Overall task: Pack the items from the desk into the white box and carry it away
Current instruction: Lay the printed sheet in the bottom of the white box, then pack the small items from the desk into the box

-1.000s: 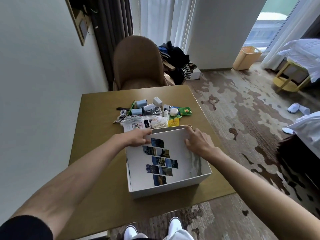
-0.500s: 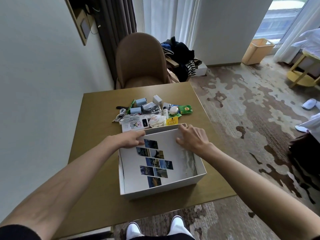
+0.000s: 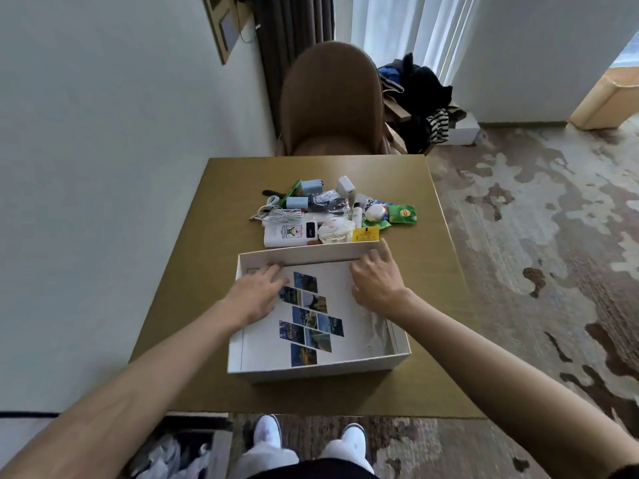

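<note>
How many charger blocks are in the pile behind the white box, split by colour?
Light-blue charger blocks: 2
White charger block: 1
Total: 3

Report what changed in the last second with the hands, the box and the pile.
The photo sheet sank at its far end and lies lower inside the white box. The left hand slid back from its far edge and presses flat on it; the right hand stays at that edge. Box, pile of small items and desk stayed put.
</note>
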